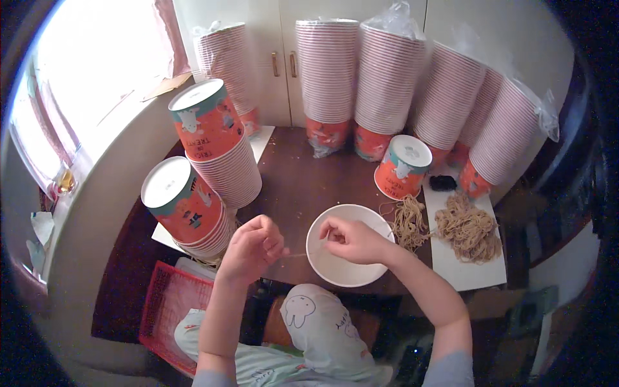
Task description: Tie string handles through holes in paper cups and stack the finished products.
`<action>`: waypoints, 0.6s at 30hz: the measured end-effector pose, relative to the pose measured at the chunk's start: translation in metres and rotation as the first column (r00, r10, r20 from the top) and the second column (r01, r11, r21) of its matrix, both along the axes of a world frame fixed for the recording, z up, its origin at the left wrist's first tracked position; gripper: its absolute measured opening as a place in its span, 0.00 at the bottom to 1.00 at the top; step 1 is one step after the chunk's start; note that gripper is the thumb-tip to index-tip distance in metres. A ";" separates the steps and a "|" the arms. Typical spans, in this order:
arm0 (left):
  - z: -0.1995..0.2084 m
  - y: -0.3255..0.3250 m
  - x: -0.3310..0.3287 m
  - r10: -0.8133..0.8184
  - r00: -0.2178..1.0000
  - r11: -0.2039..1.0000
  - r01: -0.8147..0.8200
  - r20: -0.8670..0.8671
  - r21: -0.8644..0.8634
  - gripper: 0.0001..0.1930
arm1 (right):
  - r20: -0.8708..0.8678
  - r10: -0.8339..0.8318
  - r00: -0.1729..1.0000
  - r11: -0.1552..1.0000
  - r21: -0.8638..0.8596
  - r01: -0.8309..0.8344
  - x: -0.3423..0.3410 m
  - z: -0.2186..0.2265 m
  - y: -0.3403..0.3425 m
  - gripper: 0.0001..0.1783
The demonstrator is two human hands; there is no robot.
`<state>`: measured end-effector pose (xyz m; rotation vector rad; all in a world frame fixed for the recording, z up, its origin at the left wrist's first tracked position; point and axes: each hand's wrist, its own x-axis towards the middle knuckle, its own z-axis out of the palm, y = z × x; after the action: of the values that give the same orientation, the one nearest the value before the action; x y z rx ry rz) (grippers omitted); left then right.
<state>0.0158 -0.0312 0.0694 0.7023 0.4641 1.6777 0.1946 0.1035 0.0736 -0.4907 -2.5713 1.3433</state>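
Technician: State the condition of the left hand (253, 248).
Operator: Narrow. The fingers are curled in, and a thin pale strand (295, 255) is pinched at the fingertips. The strand extends toward the near-left rim of the white-lined bucket (345, 272); its far end is too faint to trace.

Technician: And the right hand (353, 241)?
Operator: Positioned over the bucket opening, fingers bent inward. Whether it grips anything cannot be determined.

Technician: Locate the bucket.
Operator: At the near edge of the brown table (296, 171), in front of the person, mouth facing up.

Technician: Adjacent items?
Operator: Right of the bucket, a small twine bundle (411, 222). Further right, a larger twine tangle (469, 229) rests on a white board (459, 272). A small black item (443, 183) sits just beyond the tangle. Behind the small bundle stands an inverted orange bucket (396, 177).

Technician: Outer area?
Operator: At left, two stacks of inverted buckets: a near stack (187, 213) and a taller far stack (216, 138). Along the far side, tall plastic-wrapped stacks (327, 77) stand before cabinet doors (261, 84). A red basket (158, 309) is at lower left.
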 end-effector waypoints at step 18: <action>-0.002 0.018 0.026 -0.172 0.743 0.937 -0.079 -0.646 -0.340 0.07 | -0.322 0.115 0.940 0.887 0.460 0.049 0.002 0.004 0.000 0.04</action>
<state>0.0414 -0.0133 0.0679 1.0344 1.2187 1.1954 0.1966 0.1034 0.0775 -0.1111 -2.4827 0.6932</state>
